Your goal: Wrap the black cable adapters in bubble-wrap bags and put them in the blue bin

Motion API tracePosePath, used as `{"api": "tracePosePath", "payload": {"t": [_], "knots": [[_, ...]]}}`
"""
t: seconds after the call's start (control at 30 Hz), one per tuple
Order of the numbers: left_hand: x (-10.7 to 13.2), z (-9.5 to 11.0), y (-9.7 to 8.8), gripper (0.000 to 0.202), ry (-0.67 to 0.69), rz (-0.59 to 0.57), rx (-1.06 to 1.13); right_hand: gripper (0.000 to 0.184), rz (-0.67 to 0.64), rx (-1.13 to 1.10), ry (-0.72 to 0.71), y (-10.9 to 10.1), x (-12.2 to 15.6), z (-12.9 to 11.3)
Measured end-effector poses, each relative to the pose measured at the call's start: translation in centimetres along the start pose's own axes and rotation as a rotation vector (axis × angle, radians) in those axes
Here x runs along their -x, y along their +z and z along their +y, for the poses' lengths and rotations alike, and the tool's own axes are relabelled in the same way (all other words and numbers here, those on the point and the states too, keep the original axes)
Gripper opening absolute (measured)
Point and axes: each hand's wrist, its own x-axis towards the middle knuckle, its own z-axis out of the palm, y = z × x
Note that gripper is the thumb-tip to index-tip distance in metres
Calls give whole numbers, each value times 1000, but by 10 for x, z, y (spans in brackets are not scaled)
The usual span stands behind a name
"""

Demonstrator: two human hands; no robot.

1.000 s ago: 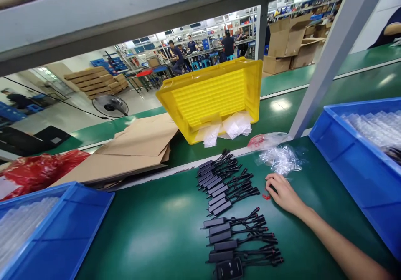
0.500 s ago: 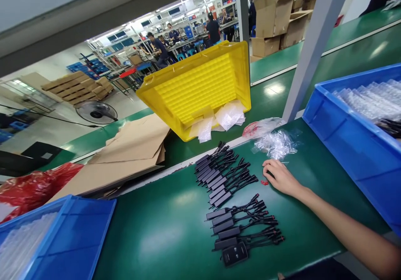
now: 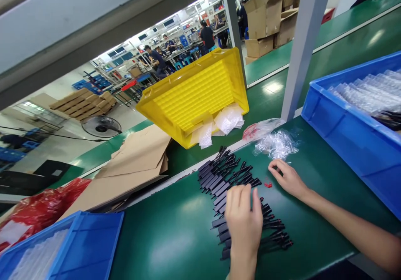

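Observation:
Several black cable adapters (image 3: 225,173) lie in rows on the green table (image 3: 175,230). My left hand (image 3: 242,217) lies flat on the nearer rows, fingers stretched out and covering some of them. My right hand (image 3: 286,177) rests on the table to the right of the rows, fingers curled down near a small red piece (image 3: 268,185); I cannot see anything in it. A crumpled clear plastic bag (image 3: 275,143) lies just beyond my right hand.
A tilted yellow bin (image 3: 194,96) with small bags stands behind the rows. Blue bins sit at the right (image 3: 347,134) and the near left (image 3: 84,246). Flat cardboard (image 3: 138,155) and red plastic (image 3: 37,209) lie at the left. A grey post (image 3: 300,46) rises at right. People work far behind.
My left hand has come into view and settled on the nearer rows of adapters. My right hand has stayed beside the red piece. The view has shifted a little.

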Motion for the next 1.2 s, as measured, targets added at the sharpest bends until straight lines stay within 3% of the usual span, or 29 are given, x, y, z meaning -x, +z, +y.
{"api": "tracePosePath", "payload": {"t": [0.17,0.27,0.4,0.53,0.63,0.9,1.07,1.2], "knots": [[-10,-5,52,11,-55,-348,-376,22,-20,-71,21,-3,2,-10],[-11,-10,65,18,-92,-439,-456,24,-53,-94,31,-3,3,-13],[-10,-15,60,19,-133,-447,-295,22,-91,-118,35,-2,6,-16],[-8,-19,48,18,-270,-414,138,18,-132,-151,7,-2,10,-23],[-7,-20,42,36,-348,-426,361,17,-152,-164,-30,-3,12,-28],[-11,-24,40,25,-353,-388,454,15,-161,-163,-53,-4,14,-29],[-10,-23,39,25,-344,-453,574,17,-210,-172,-56,-1,15,-30],[-10,-21,37,21,-430,-495,603,17,-203,-151,-91,1,14,-32]]}}
